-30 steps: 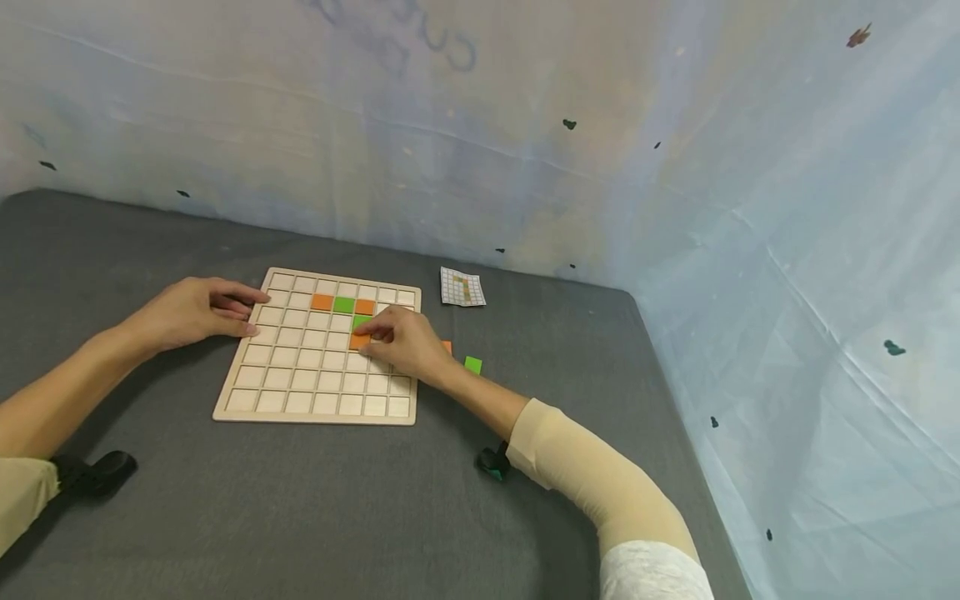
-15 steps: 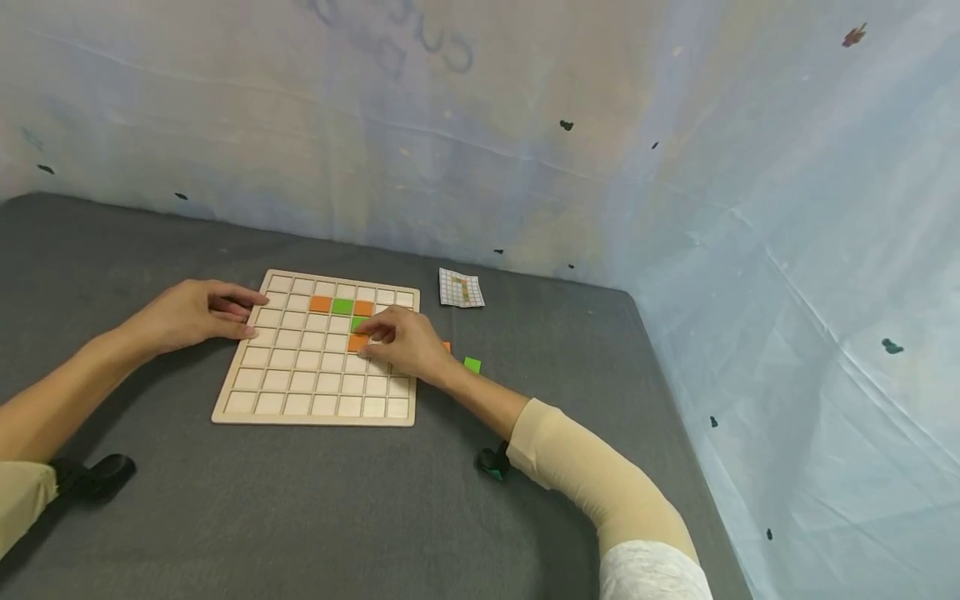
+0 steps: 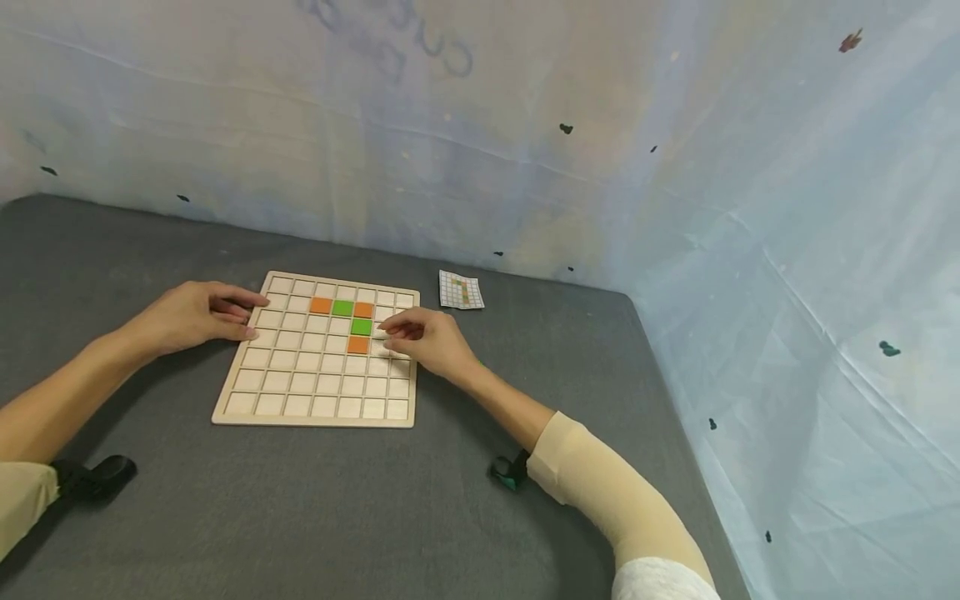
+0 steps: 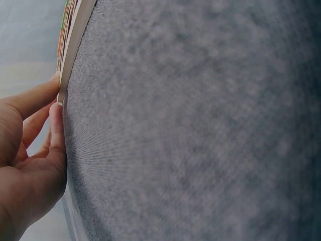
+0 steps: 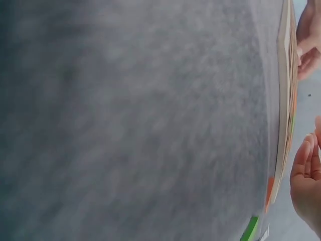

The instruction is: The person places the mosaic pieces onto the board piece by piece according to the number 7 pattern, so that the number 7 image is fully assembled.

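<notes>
A square wooden grid board (image 3: 300, 383) lies on the table. Several tiles sit in its cells: an orange tile (image 3: 321, 306), a green tile (image 3: 342, 308) and another orange tile (image 3: 363, 310) form a row, with a green tile (image 3: 361, 327) and an orange tile (image 3: 358, 344) running down from its right end. My left hand (image 3: 198, 317) touches the board's left edge, thumb and forefinger apart along it. Over the board's right side hovers my right hand (image 3: 431, 337), holding nothing visible, its thumb and forefinger slightly apart.
Behind the board, to the right, lies a small printed grid card (image 3: 461, 290). A loose orange tile (image 5: 269, 193) and a loose green tile (image 5: 249, 229) lie by the board in the right wrist view. A hanging sheet (image 3: 360, 150) backs the grey table (image 3: 300, 517).
My right hand has drawn back to the right from the lower orange tile, which now lies uncovered in its cell. My left hand stays at the board's edge.
</notes>
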Tool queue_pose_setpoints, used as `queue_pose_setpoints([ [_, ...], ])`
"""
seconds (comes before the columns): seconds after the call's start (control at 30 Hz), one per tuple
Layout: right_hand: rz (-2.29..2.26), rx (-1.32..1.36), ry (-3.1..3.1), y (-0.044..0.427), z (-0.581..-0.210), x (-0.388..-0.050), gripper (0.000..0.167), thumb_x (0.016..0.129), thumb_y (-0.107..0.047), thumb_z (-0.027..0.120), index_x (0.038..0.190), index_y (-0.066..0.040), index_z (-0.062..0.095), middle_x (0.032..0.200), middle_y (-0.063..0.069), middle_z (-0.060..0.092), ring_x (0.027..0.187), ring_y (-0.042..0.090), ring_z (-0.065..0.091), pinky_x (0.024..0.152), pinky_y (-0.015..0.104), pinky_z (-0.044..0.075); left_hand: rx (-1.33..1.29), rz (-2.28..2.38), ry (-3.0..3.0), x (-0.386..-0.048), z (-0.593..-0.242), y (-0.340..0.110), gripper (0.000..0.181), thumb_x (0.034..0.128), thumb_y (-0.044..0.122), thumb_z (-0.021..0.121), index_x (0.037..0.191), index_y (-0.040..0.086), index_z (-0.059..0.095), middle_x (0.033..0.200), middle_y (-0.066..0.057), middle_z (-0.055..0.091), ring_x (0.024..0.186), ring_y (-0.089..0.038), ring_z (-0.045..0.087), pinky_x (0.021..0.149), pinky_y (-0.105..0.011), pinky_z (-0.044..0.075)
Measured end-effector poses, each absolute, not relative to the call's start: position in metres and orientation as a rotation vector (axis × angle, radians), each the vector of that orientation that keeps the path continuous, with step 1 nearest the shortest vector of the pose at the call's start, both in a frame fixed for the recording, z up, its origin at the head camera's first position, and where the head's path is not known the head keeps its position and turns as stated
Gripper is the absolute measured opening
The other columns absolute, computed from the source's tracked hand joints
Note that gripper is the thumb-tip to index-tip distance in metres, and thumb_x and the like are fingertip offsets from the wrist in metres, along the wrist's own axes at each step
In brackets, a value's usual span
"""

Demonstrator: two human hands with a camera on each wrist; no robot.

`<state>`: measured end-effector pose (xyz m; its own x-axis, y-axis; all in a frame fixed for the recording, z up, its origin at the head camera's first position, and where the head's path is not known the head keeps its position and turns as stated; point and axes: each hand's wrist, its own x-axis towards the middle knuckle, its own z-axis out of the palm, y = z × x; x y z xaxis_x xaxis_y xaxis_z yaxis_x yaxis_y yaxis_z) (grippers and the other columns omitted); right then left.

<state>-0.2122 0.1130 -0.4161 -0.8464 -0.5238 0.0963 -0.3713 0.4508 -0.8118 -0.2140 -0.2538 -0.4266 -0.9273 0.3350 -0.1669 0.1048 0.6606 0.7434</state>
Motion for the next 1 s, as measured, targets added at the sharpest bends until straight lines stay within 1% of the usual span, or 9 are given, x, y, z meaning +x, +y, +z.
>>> queue_pose_setpoints([
  [0.13, -1.365, -0.792, 2.534, 0.125, -0.414, -0.212, 0.023, 0.093, -0.013, 0.072, 0.115, -0.005, 0.073, 0.101, 0.000, 0.070, 0.088, 0.011, 0.065, 0.075, 0.025, 0.055, 0.357, 1.129, 2.600, -0.214, -0.426, -0.253, 0.067, 0.0880, 0.044, 0.075, 0.141, 0.008, 0.056, 0.128, -0.020, 0.059, 0.100, -0.003, 0.057, 0.077, -0.023, 0.050],
  [0.3, -1.376, -0.775, 2.545, 0.141, -0.414, -0.211, 0.023, 0.094, -0.012, 0.072, 0.115, -0.004, 0.072, 0.101, 0.003, 0.070, 0.089, 0.015, 0.066, 0.075, 0.027, 0.054, 0.347, 1.123, 2.608, -0.216, -0.427, -0.251, 0.067, 0.0874, 0.043, 0.076, 0.141, 0.007, 0.056, 0.127, -0.019, 0.060, 0.105, -0.016, 0.060, 0.076, -0.024, 0.050],
  [0.37, -1.393, -0.763, 2.542, 0.147, -0.415, -0.210, 0.022, 0.093, -0.011, 0.072, 0.114, -0.004, 0.072, 0.101, 0.004, 0.070, 0.088, 0.016, 0.066, 0.074, 0.028, 0.055, 0.346, 1.121, 2.609, -0.217, -0.427, -0.251, 0.066, 0.0880, 0.042, 0.076, 0.141, 0.007, 0.056, 0.127, -0.019, 0.059, 0.108, -0.023, 0.059, 0.076, -0.025, 0.050],
  [0.43, -1.406, -0.752, 2.541, 0.152, -0.415, -0.209, 0.022, 0.093, -0.010, 0.072, 0.114, -0.003, 0.072, 0.100, 0.005, 0.070, 0.085, 0.017, 0.067, 0.072, 0.029, 0.055, 0.342, 1.120, 2.613, -0.217, -0.427, -0.250, 0.066, 0.0881, 0.041, 0.076, 0.141, 0.006, 0.056, 0.126, -0.020, 0.060, 0.110, -0.027, 0.059, 0.076, -0.026, 0.050],
  [0.6, -1.425, -0.709, 2.542, 0.165, -0.416, -0.207, 0.022, 0.093, -0.009, 0.072, 0.114, -0.004, 0.072, 0.097, 0.005, 0.070, 0.080, 0.017, 0.068, 0.069, 0.032, 0.056, 0.333, 1.117, 2.613, -0.218, -0.426, -0.249, 0.067, 0.0875, 0.041, 0.077, 0.141, 0.006, 0.056, 0.126, -0.019, 0.060, 0.111, -0.029, 0.058, 0.077, -0.026, 0.050],
  [0.7, -1.421, -0.683, 2.564, 0.171, -0.416, -0.205, 0.022, 0.093, -0.009, 0.072, 0.114, -0.004, 0.072, 0.098, 0.007, 0.070, 0.083, 0.018, 0.068, 0.070, 0.030, 0.055, 0.334, 1.111, 2.603, -0.218, -0.426, -0.250, 0.068, 0.0874, 0.041, 0.077, 0.142, 0.007, 0.055, 0.127, -0.020, 0.059, 0.113, -0.031, 0.058, 0.077, -0.027, 0.050],
  [0.8, -1.426, -0.673, 2.582, 0.176, -0.414, -0.203, 0.022, 0.093, -0.006, 0.071, 0.114, -0.001, 0.072, 0.103, 0.012, 0.070, 0.087, 0.024, 0.067, 0.072, 0.029, 0.054, 0.338, 1.108, 2.592, -0.218, -0.425, -0.250, 0.069, 0.0875, 0.042, 0.076, 0.142, 0.007, 0.055, 0.128, -0.021, 0.059, 0.115, -0.034, 0.057, 0.079, -0.031, 0.050],
  [0.9, -1.449, -0.668, 2.577, 0.182, -0.410, -0.200, 0.022, 0.092, -0.001, 0.069, 0.114, 0.005, 0.070, 0.106, 0.020, 0.069, 0.090, 0.033, 0.067, 0.074, 0.032, 0.055, 0.333, 1.110, 2.592, -0.218, -0.425, -0.250, 0.070, 0.0867, 0.044, 0.077, 0.142, 0.007, 0.055, 0.127, -0.021, 0.059, 0.114, -0.035, 0.057, 0.081, -0.035, 0.051],
  [1.0, -1.465, -0.653, 2.579, 0.189, -0.409, -0.197, 0.023, 0.092, 0.002, 0.069, 0.114, 0.007, 0.069, 0.107, 0.022, 0.069, 0.090, 0.036, 0.066, 0.075, 0.034, 0.055, 0.323, 1.105, 2.597, -0.218, -0.425, -0.250, 0.071, 0.0860, 0.044, 0.077, 0.142, 0.007, 0.055, 0.126, -0.020, 0.059, 0.113, -0.033, 0.058, 0.081, -0.037, 0.051],
])
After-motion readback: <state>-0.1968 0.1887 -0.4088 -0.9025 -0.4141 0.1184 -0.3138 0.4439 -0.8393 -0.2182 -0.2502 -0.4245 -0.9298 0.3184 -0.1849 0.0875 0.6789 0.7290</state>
